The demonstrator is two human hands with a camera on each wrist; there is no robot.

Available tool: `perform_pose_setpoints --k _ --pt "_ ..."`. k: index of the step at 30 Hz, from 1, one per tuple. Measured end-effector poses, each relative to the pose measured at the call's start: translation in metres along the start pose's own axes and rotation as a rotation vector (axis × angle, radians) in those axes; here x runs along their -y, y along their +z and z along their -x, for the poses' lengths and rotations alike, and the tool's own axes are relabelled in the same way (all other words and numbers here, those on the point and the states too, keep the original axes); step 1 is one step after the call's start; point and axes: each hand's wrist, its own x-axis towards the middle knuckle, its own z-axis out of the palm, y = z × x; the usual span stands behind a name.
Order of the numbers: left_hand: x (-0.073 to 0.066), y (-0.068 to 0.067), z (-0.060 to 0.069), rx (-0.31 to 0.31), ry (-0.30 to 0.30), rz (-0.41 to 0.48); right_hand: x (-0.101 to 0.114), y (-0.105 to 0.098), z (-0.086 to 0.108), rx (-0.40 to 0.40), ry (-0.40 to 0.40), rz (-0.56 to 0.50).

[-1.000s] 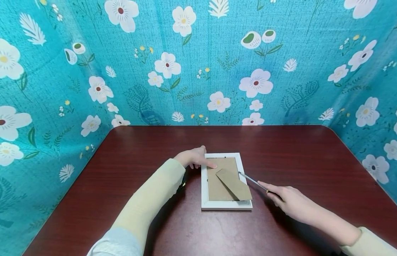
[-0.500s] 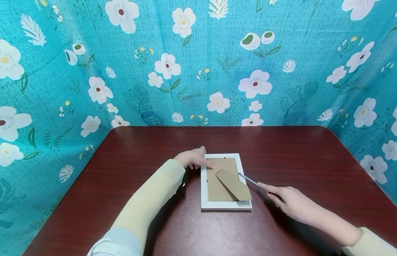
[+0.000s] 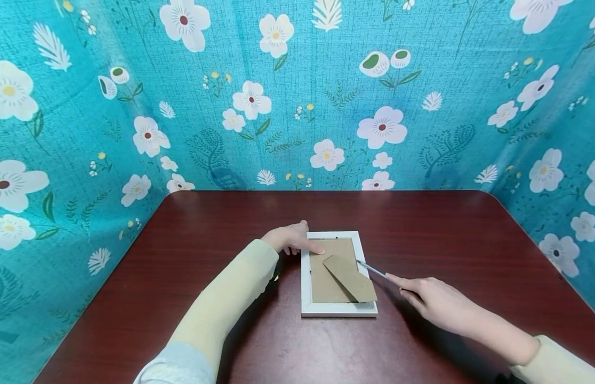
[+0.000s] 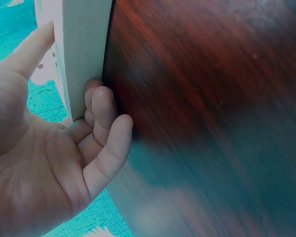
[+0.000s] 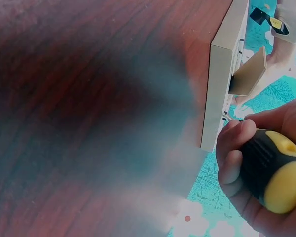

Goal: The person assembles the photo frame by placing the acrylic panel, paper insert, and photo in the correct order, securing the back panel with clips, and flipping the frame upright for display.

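Observation:
A white picture frame (image 3: 306, 288) lies face down on the table, its brown backing board (image 3: 326, 282) upward. The board's stand flap (image 3: 350, 280) slants out over the lower right. At the frame's upper left corner my left hand (image 3: 292, 237) holds it, thumb over the backing. In the left wrist view, the fingers (image 4: 106, 113) curl against the outer side of the frame (image 4: 86, 54). My right hand (image 3: 434, 301) grips a screwdriver by its black and yellow handle (image 5: 274, 170). The thin metal shaft (image 3: 371, 268) reaches the frame's right inner edge; exact tip contact is too small to tell.
The dark red wooden table (image 3: 220, 213) spreads out around the frame. A turquoise flowered curtain (image 3: 288, 96) hangs behind it and on both sides. The left sleeve (image 3: 225, 298) crosses the table's left part.
Both hands, the frame and the screwdriver keep nearly the same places. The whole head view has shifted down by a few pixels.

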Motion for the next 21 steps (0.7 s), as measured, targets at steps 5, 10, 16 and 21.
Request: perform_pose_setpoints --k 5,10,16,21 --pt "0.0 -0.001 0.0 0.01 0.001 0.006 0.001 -0.002 -0.001 -0.006 -0.028 0.024" --pt "0.0 -0.003 -0.001 0.012 -0.01 0.008 0.004 -0.005 -0.003 -0.029 -0.061 0.087" --pt "-0.001 -0.005 -0.003 0.032 -0.032 0.018 0.01 -0.009 -0.003 -0.054 -0.078 0.189" --pt "-0.002 -0.004 -0.004 0.04 -0.046 0.02 0.014 -0.01 -0.003 -0.065 -0.09 0.26"
